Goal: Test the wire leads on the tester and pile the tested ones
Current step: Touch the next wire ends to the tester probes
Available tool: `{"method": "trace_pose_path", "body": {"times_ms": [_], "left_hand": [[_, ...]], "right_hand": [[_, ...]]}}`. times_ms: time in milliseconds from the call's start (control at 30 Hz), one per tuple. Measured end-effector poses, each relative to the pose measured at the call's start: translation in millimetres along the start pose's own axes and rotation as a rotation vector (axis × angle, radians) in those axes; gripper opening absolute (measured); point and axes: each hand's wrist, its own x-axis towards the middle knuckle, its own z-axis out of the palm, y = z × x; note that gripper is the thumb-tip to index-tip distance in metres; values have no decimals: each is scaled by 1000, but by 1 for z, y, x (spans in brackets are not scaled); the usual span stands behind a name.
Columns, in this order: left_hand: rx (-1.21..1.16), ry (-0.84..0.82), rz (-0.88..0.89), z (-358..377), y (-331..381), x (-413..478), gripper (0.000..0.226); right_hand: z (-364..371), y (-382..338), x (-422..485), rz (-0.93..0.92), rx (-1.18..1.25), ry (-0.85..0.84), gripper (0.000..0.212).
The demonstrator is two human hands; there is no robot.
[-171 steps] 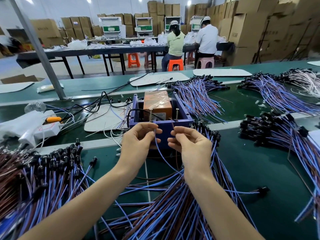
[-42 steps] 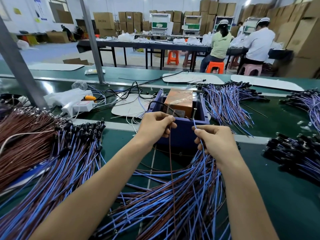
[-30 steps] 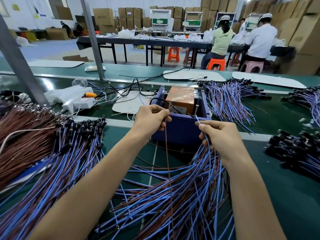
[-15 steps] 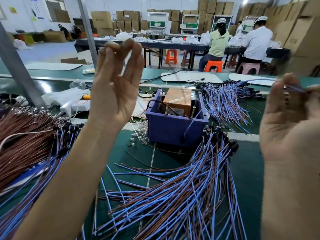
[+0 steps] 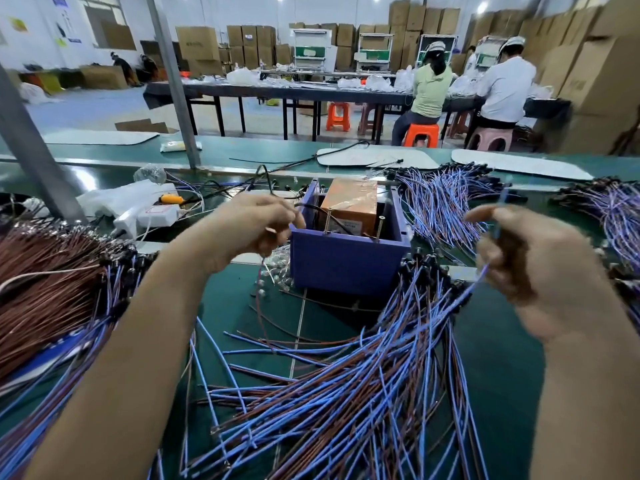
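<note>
Green surface [image 5: 498, 368] spans under both hands. Biggest heap: blue and brown wire leads [image 5: 346, 393] fanned out below and between the hands, black connector ends toward the tester. Second pile of brown leads [image 5: 45, 282] lies left of the left hand. More blue leads [image 5: 446, 202] sit beyond the right hand, another bunch [image 5: 609, 206] at far right. Purple tester box [image 5: 346, 258] stands between the hands, just past them, orange block [image 5: 349, 206] inside, two upright metal pins at its near rim. White power strip [image 5: 149, 216] is beyond the left hand. Left hand [image 5: 249, 230] raised at the box's left edge, fingers curled shut, pinching a thin brown lead [image 5: 258, 299] that hangs down to the surface. Right hand [image 5: 530, 258] raised right of the box, blurred, fingers closed around a blue lead [image 5: 464, 292] running down into the heap; probably the same wire set, hard to tell.
</note>
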Motion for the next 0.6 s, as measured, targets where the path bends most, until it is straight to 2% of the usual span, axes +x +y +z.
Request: {"method": "trace_pose_path", "body": {"times_ms": [67, 200, 333, 600], "left_hand": [[124, 4, -40, 7, -9, 5, 21], [78, 61, -51, 24, -20, 13, 18], [36, 87, -22, 33, -24, 17, 23], [26, 69, 7, 42, -30, 19, 21]], "right_hand": [[9, 15, 5, 132, -189, -65, 35], [28, 47, 14, 279, -372, -91, 33], [47, 65, 20, 281, -353, -23, 29], [68, 77, 18, 189, -366, -35, 25]]}}
